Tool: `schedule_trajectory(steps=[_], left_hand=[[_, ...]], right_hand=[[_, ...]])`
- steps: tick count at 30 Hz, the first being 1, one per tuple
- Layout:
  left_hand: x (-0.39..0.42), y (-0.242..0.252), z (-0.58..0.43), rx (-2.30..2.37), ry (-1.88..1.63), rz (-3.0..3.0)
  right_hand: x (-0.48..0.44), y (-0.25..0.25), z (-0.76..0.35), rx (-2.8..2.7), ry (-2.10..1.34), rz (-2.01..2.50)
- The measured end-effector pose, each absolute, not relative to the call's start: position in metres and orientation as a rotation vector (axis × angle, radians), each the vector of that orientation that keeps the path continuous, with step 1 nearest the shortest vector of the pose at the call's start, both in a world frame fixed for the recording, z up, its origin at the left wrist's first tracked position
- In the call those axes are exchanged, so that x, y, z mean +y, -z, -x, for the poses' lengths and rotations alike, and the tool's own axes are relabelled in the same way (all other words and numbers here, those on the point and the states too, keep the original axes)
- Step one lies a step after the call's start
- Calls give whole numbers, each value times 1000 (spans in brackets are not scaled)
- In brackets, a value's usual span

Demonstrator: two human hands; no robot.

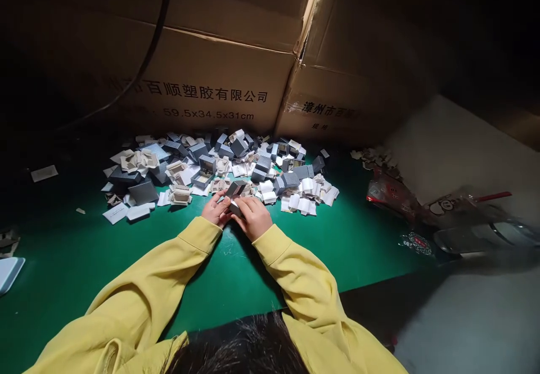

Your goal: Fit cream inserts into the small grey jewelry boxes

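hands are pinching: your left hand point(216, 210) and right hand point(253, 215) are apparently closing a small grey box point(234, 189); next, be seating its lid squarely.

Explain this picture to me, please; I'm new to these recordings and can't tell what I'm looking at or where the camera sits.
There is no machine here: a person in yellow sleeves works with bare hands. The single camera is worn on their head and looks forward and down, so their own hair shows at the bottom edge. The left hand and right hand together hold a small grey box over a green table. Just beyond lies a pile of similar grey boxes, beige inserts and white cards. Large cardboard cartons with printed lettering stand behind it, and crumpled plastic bags lie to the right.
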State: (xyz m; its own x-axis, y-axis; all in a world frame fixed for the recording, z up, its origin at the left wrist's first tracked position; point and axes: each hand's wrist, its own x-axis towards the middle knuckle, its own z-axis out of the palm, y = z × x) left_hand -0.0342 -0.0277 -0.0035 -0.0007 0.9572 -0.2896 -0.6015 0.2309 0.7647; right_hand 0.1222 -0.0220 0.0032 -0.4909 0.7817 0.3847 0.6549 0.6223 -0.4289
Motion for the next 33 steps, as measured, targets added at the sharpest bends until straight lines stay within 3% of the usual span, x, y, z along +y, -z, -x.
schedule_trajectory(steps=[15, 23, 33], left_hand=[[-31, -6, 33, 786, -1309, -411], [-31, -6, 35, 709, -1326, -419], [-25, 6, 41, 684, -1320, -443]], right_hand=[[-10, 14, -132, -2055, -49, 856], [-11, 14, -131, -2065, -135, 939], [-11, 10, -138, -2090, 85, 970]])
